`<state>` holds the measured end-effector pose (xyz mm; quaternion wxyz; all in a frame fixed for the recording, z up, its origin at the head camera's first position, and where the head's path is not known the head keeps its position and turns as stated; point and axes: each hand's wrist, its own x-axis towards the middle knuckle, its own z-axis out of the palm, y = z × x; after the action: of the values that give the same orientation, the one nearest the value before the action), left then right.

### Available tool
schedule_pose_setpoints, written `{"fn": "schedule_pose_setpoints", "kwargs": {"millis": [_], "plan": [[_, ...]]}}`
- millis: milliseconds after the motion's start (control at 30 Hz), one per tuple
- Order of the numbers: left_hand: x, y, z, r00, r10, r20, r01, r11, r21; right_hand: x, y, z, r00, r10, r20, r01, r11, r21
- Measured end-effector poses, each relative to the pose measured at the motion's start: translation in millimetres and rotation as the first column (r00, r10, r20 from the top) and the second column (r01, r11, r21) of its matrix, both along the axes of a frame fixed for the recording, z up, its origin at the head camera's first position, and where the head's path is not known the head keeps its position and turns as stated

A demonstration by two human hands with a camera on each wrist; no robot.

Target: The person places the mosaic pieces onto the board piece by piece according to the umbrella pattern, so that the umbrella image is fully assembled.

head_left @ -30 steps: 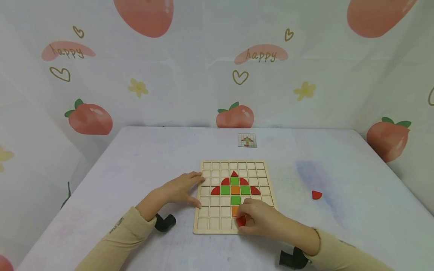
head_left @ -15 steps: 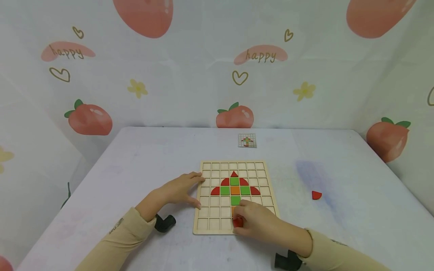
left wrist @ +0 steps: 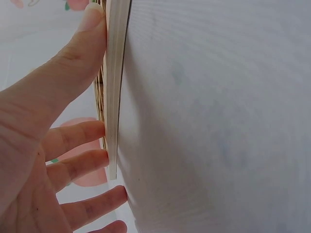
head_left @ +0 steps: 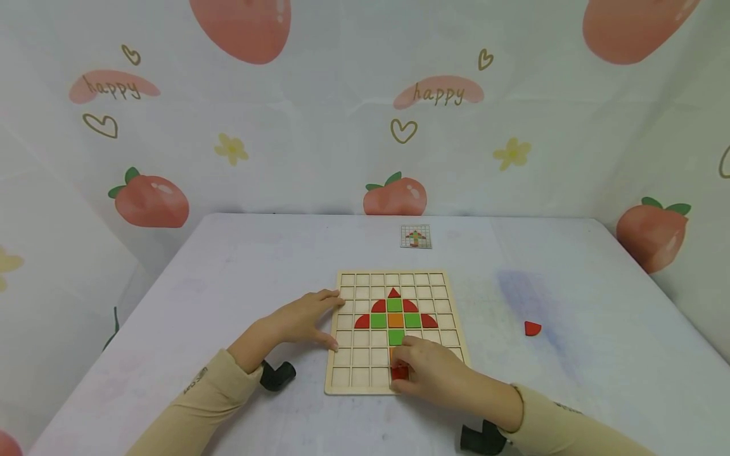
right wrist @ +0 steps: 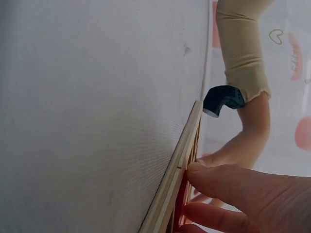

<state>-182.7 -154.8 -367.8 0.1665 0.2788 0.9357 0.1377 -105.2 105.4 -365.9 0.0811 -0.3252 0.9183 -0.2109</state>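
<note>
A wooden grid board (head_left: 360, 377) lies flat on the table. In its cells sit red rounded pieces, a red triangle (head_left: 393, 293), green squares (head_left: 395, 337) and orange squares (head_left: 396, 320), forming a rocket-like figure. My left hand (head_left: 299, 316) rests against the board's left edge, thumb and fingers spread; the left wrist view shows the fingertips touching the wooden edge (left wrist: 114, 97). With thumb and fingers my right hand (head_left: 436, 373) pinches a red quarter-circle piece (head_left: 400, 373) at the bottom row, below an orange square that the fingers partly cover.
Another red quarter-circle piece (head_left: 533, 328) lies on the table (head_left: 274, 253) to the right of the board. Behind the board is a small pattern card (head_left: 416, 236) with a similar figure. Black wrist mounts (head_left: 278, 376) sit under both wrists. A fruit-printed cloth (head_left: 319, 126) hangs behind.
My right hand has shifted slightly left with the red quarter-circle piece, which now sits lower in the bottom-row cell. The left hand and the board have stayed in place.
</note>
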Motion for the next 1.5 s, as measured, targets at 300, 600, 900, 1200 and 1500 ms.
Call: {"fn": "schedule_pose_setpoints", "kwargs": {"millis": [300, 600, 900, 1200, 1500], "plan": [[0.1, 0, -0.9, 1.000, -0.007, -0.006, 0.007, 1.000, 0.005, -2.6, 3, 1.5, 0.999, -0.011, -0.030, 0.011, 1.000, -0.008], [1.3, 1, 1.6, 1.000, -0.010, -0.005, 0.010, 1.000, 0.003, -21.6, 36, 16.2, 0.987, -0.155, -0.033, 0.153, 0.987, -0.042], [2.6, 2, 3.4, 1.000, -0.010, -0.010, 0.010, 1.000, 0.001, -52.7, 97, 20.4, 0.949, -0.316, 0.010, 0.316, 0.949, -0.004], [1.0, 0, 0.4, 1.000, -0.005, -0.008, 0.005, 1.000, 0.000, -72.5, 167, 15.8, 0.929, -0.359, 0.094, 0.351, 0.932, 0.091], [1.5, 0, 1.4, 1.000, -0.005, -0.012, 0.005, 1.000, 0.003, -73.4, 196, 13.0, 0.928, -0.327, 0.176, 0.304, 0.941, 0.146]]}}
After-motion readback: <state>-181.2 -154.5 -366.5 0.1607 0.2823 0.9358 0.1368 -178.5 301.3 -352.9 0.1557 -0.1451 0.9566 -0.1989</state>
